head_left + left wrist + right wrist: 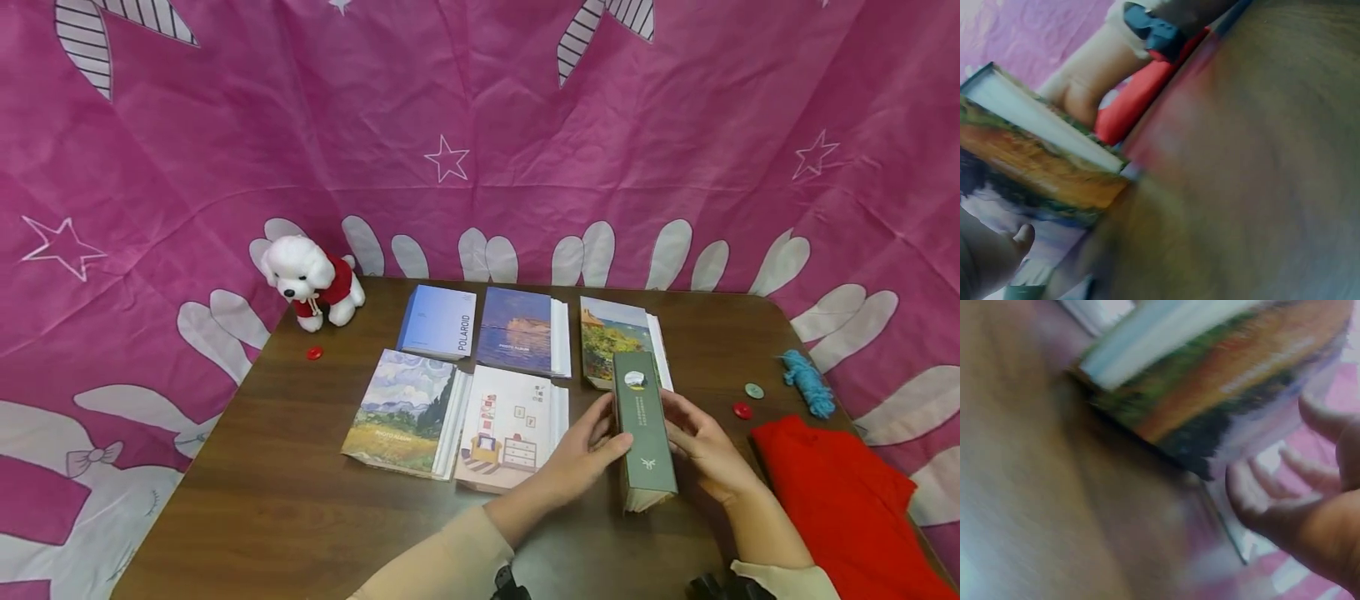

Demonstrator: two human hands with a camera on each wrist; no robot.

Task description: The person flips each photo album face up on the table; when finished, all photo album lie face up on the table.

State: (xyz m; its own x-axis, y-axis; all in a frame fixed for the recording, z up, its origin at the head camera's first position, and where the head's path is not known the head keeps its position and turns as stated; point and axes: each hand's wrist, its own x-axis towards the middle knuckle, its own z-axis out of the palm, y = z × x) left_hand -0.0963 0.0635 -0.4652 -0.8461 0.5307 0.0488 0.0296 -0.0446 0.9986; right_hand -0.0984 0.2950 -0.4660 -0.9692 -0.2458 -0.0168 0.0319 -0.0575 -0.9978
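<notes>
A thick photo album [647,433] with a green spine stands on edge on the brown table, spine toward the head camera. My left hand [577,454] holds its left side, the thumb over the spine's edge. My right hand [705,442] is at the album's right side, fingers loosely bent near the cover. In the right wrist view, the right hand [1297,487] shows spread, relaxed fingers beside the painted cover [1241,381]. The left wrist view shows the album's white page block [1041,115] and the left thumb [1024,239]; the left fingers are hidden there.
Several albums lie flat, among them a Polaroid one [438,321], a sea-painting one [513,329] and a cream one [506,433]. A landscape album [618,333] lies just behind the standing one. A toy dog [307,279], blue yarn [808,383], buttons [742,410] and red cloth [840,500] lie around.
</notes>
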